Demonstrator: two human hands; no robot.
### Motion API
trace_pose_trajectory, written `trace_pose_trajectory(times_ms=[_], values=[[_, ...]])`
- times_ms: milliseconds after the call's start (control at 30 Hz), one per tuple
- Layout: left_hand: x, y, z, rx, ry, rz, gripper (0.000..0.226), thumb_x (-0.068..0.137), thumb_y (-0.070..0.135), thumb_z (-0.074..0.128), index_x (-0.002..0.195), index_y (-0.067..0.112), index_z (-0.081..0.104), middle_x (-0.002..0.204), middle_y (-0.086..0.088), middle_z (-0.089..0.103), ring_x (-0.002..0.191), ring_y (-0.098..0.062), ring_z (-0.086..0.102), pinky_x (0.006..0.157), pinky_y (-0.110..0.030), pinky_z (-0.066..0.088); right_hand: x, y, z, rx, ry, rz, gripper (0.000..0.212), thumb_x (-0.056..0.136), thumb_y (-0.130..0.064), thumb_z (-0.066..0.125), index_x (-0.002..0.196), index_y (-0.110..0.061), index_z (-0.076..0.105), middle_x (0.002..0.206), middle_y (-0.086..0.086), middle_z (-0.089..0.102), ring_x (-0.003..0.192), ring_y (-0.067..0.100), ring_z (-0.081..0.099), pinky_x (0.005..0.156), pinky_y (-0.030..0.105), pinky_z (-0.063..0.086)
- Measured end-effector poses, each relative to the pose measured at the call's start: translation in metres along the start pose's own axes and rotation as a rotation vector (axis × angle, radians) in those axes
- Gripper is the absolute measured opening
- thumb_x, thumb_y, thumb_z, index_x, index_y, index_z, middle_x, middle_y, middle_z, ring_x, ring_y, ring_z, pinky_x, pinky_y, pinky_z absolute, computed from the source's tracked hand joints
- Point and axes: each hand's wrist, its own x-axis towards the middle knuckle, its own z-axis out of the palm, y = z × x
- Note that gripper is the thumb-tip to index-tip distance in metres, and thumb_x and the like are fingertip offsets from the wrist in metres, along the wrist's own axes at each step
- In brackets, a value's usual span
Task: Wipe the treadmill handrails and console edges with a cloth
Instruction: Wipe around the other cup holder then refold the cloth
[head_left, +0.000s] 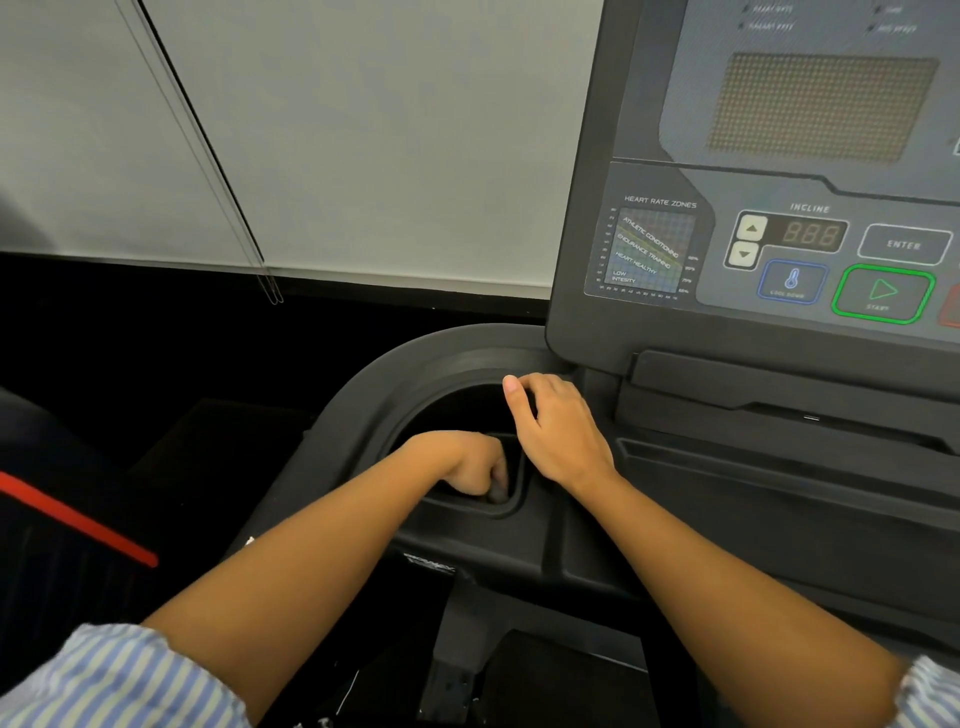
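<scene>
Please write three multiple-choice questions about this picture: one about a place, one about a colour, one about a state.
1. Where is the left hand?
A. on a phone
B. down inside the cup holder
C. on a water bottle

2. Which colour outlines the START button?
A. red
B. white
C. green

3. How are the left hand's fingers?
A. curled
B. spread flat
C. pointing up

Answers: 1 B, it reaches down into the recess; 2 C, a green border rings it; 3 A, the knuckles bend into a fist.
</scene>
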Motion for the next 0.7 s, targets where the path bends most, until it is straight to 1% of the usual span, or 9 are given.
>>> trace_pose_trajectory(times_ms=[67, 133, 200, 267, 367, 433, 500, 600, 700], values=[[-0.001, -0.007, -0.002, 0.078, -0.035, -0.06, 0.035, 0.092, 0.003, 0.044, 0.124, 0.011, 0.057, 0.127, -0.004, 0.056, 0.114, -0.024, 0.052, 0.083, -0.026, 0.042, -0.001, 0.0, -0.001, 0.01, -0.004, -0.001, 0.047, 0.097, -0.049, 0.027, 0.109, -0.016, 0.06, 0.11, -0.001, 0.06, 0.11, 0.014, 0.05, 0.095, 0.032, 0.04], [0.004, -0.018, -0.002, 0.243, -0.08, -0.142, 0.033, 0.093, 0.008, 0.046, 0.124, 0.007, 0.057, 0.127, -0.009, 0.056, 0.108, -0.025, 0.054, 0.091, -0.031, 0.044, -0.002, 0.001, -0.002, 0.019, -0.008, 0.007, 0.047, 0.098, -0.048, 0.027, 0.108, -0.016, 0.06, 0.109, -0.001, 0.06, 0.109, 0.013, 0.049, 0.094, 0.031, 0.04], [0.009, -0.023, 0.002, 0.348, -0.097, -0.207, 0.031, 0.093, 0.009, 0.048, 0.122, 0.006, 0.058, 0.123, -0.011, 0.057, 0.098, -0.025, 0.055, 0.089, -0.034, 0.046, -0.003, 0.002, -0.002, 0.023, -0.008, 0.01, 0.046, 0.098, -0.047, 0.027, 0.106, -0.017, 0.06, 0.108, -0.002, 0.06, 0.108, 0.012, 0.049, 0.094, 0.03, 0.039], [0.012, -0.023, 0.005, 0.377, -0.084, -0.227, 0.033, 0.09, 0.003, 0.05, 0.122, 0.006, 0.058, 0.123, -0.011, 0.057, 0.1, -0.027, 0.057, 0.086, -0.033, 0.047, -0.003, 0.002, -0.002, 0.024, -0.006, 0.011, 0.045, 0.098, -0.047, 0.027, 0.106, -0.017, 0.06, 0.108, -0.003, 0.06, 0.108, 0.011, 0.049, 0.094, 0.028, 0.039], [0.012, -0.023, 0.003, 0.247, -0.026, -0.2, 0.031, 0.09, 0.006, 0.052, 0.119, 0.009, 0.061, 0.122, -0.009, 0.058, 0.107, -0.028, 0.056, 0.089, -0.033, 0.047, -0.003, 0.001, -0.002, 0.022, -0.002, 0.006, 0.046, 0.098, -0.048, 0.027, 0.108, -0.016, 0.059, 0.11, -0.002, 0.06, 0.109, 0.012, 0.049, 0.095, 0.03, 0.039], [0.011, -0.023, 0.002, 0.012, -0.008, -0.144, 0.028, 0.09, 0.007, 0.053, 0.114, 0.014, 0.065, 0.121, -0.005, 0.06, 0.109, -0.023, 0.055, 0.094, -0.032, 0.045, -0.003, 0.0, -0.002, 0.022, 0.002, 0.002, 0.046, 0.098, -0.048, 0.028, 0.109, -0.016, 0.059, 0.111, -0.001, 0.06, 0.11, 0.013, 0.049, 0.096, 0.032, 0.04], [0.008, -0.017, 0.004, -0.198, 0.012, -0.082, 0.029, 0.087, 0.001, 0.053, 0.11, 0.014, 0.066, 0.119, -0.004, 0.062, 0.102, -0.016, 0.055, 0.092, -0.028, 0.044, -0.002, 0.0, -0.001, 0.015, 0.003, -0.004, 0.047, 0.097, -0.049, 0.028, 0.109, -0.016, 0.059, 0.111, -0.001, 0.06, 0.111, 0.014, 0.049, 0.096, 0.034, 0.04], [0.006, -0.008, 0.009, -0.248, 0.05, -0.052, 0.029, 0.086, 0.002, 0.055, 0.11, 0.014, 0.066, 0.118, -0.003, 0.062, 0.096, -0.014, 0.051, 0.088, -0.026, 0.041, 0.0, -0.001, 0.0, 0.009, 0.006, -0.011, 0.048, 0.097, -0.05, 0.028, 0.11, -0.015, 0.059, 0.111, 0.001, 0.06, 0.111, 0.016, 0.05, 0.097, 0.036, 0.04], [0.0, -0.014, 0.009, -0.299, 0.019, -0.061, 0.031, 0.087, 0.003, 0.055, 0.115, 0.014, 0.064, 0.12, -0.002, 0.061, 0.108, -0.015, 0.053, 0.096, -0.028, 0.04, 0.0, 0.0, 0.0, 0.009, 0.009, -0.017, 0.048, 0.097, -0.05, 0.027, 0.11, -0.015, 0.059, 0.11, 0.002, 0.06, 0.11, 0.017, 0.051, 0.097, 0.038, 0.041]])
